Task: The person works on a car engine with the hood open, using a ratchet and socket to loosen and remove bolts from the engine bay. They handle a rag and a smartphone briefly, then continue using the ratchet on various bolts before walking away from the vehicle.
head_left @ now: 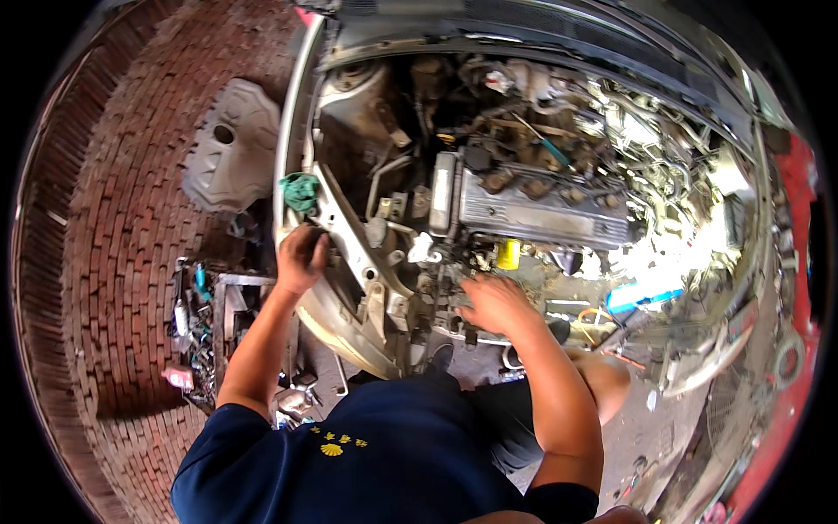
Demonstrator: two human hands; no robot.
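Observation:
My left hand [301, 259] rests on the car's fender edge [291, 150], fingers curled down over it. Right beside it lies a crumpled green rag [299, 191]. My right hand [497, 302] reaches over the front of the engine bay, thumb and forefinger apart, low by dark parts in front of the engine; nothing shows between them, though the other fingertips are partly hidden. Beyond that hand sits the engine with its ribbed silver valve cover [541, 212]. A yellow part [508, 254] stands just past my right knuckles.
A screwdriver with a teal handle [554, 153] lies across the engine top. To the right are a bright blue object [643, 295] and an orange cable loop [594, 325]. A grey moulded cover [234, 144] lies on brick paving, above a cluttered tool cart [229, 288].

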